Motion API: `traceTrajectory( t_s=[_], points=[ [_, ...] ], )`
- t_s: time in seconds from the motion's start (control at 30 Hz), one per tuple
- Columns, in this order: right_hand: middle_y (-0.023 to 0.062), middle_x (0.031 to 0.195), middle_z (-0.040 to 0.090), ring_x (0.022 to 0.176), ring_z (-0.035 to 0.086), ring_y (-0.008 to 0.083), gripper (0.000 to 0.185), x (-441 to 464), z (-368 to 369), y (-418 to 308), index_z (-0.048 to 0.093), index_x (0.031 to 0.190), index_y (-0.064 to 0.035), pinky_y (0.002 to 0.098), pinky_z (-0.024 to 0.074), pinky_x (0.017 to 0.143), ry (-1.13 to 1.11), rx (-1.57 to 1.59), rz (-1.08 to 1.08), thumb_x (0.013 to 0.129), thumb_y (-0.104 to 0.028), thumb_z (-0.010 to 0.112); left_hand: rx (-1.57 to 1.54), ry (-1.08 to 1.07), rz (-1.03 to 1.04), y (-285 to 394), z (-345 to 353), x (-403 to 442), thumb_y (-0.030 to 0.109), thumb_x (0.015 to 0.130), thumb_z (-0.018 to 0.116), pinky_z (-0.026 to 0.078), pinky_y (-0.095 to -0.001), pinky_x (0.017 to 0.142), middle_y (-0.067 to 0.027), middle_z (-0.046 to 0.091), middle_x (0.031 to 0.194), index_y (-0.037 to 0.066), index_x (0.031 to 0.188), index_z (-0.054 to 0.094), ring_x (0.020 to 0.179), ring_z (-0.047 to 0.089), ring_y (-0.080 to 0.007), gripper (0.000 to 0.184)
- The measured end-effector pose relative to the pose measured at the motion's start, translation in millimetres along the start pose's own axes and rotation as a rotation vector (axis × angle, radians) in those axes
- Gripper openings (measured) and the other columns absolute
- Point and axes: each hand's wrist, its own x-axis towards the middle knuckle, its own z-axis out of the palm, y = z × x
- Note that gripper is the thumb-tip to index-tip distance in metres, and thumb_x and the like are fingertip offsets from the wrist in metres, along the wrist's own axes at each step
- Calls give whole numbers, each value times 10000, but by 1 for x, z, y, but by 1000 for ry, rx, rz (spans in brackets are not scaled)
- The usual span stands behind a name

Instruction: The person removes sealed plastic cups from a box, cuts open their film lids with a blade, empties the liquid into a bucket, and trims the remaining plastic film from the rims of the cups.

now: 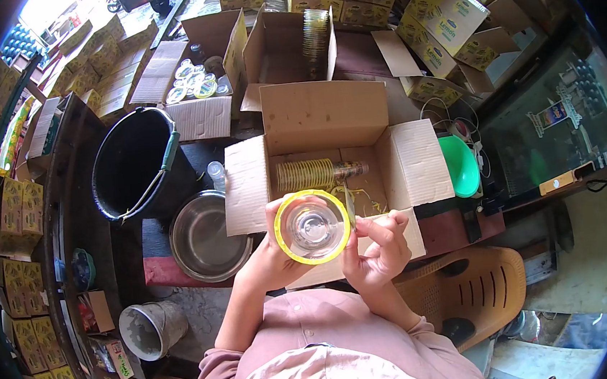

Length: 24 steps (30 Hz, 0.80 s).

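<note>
A clear plastic cup (314, 227) with a yellow rim faces me, its open mouth up, in front of my chest. My left hand (275, 255) is wrapped round its left side. My right hand (377, 252) is closed in a pinch at the cup's right edge; a thin strip shows by the fingertips, but what they grip is unclear. Just beyond the hands stands an open cardboard box (326, 115). In it lies a row of nested yellow-rimmed cups (305, 175) on its side, with thin yellow scraps (368, 202) nearby.
On the left are a black bucket (103, 171), a steel pot (186, 254) and a grey pail (130, 334). A green bowl (460, 166) sits right of the box. Behind stand a carton of lidded cups (200, 123) and a tall cup stack (316, 40). A plastic chair (495, 281) is at right.
</note>
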Motion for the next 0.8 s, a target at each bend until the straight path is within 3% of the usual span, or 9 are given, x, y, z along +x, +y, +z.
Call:
traceTrajectory(
  t_s=[0.17,0.37,0.47,0.57,0.67,0.8],
  points=[
    [13,673,593,532,502,130,230,-4,3,2,584,873,-65,293,334,611,13,61,44,670,4,667,105,-34,-5,1,-5,1,77,629,757,346,-366,964,-123,344,1204,42,1227,382,1147,374,-295,707],
    [6,643,588,526,511,125,218,-2,1,2,580,866,-65,283,333,614,-3,54,72,680,14,661,-35,-36,-36,2,-2,1,82,633,755,327,-367,980,-123,379,1215,55,1215,416,1177,335,-303,674],
    [5,636,586,520,515,124,219,-2,1,2,580,864,-65,281,333,619,1,78,83,677,13,662,83,-68,41,3,-6,6,83,627,754,317,-371,988,-124,400,1222,57,1203,436,1191,317,-303,659],
    [4,635,588,516,520,121,221,-4,2,3,580,866,-65,281,334,624,3,100,97,676,11,663,-12,-61,-30,0,-6,4,85,619,757,310,-370,994,-125,405,1229,51,1199,444,1189,318,-304,659],
    [1,637,589,511,522,118,219,-1,1,4,578,865,-67,279,333,630,-15,90,103,677,9,663,132,-78,83,1,-6,8,52,602,752,370,-343,913,-143,381,1135,-5,1220,366,1072,416,-277,731],
    [-3,633,586,501,518,113,216,3,3,7,571,854,-70,274,331,635,-22,83,103,677,12,662,171,-117,109,2,-7,9,41,613,742,361,-344,922,-140,370,1150,-8,1223,357,1071,419,-273,723]
  ],
)
